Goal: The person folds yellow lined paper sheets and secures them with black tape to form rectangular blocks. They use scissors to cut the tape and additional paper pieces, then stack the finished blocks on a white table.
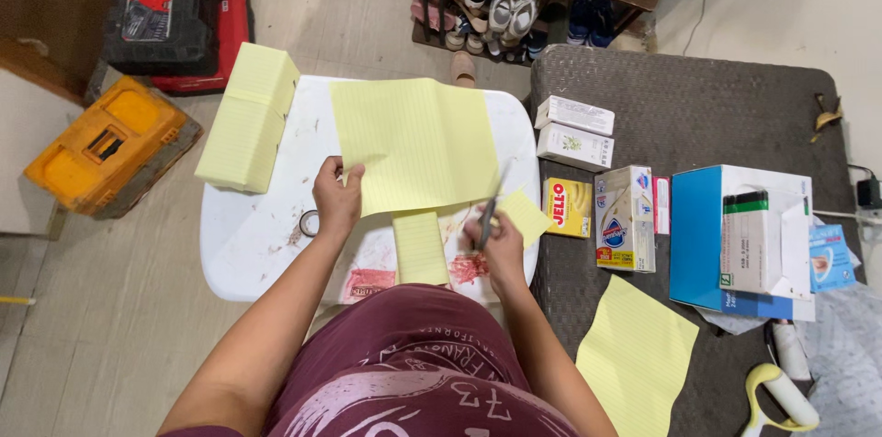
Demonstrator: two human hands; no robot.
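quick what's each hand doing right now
Left hand: closed on the edge of the big yellow lined sheet.
Right hand: closed on scissors, cutting the sheet.

Pale yellow ruled paper sheet (413, 143) centre, under your hands | white plastic table (248, 235), red stains | orange toolbox (110, 145) at left | blue-and-white cardboard box (707, 235) at right | your maroon shirt (413, 363), pale lettering

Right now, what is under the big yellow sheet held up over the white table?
Under the sheet shows the white table, stained, and a cut yellow strip below its lower edge. Whatever lies on the table directly beneath the sheet is covered.
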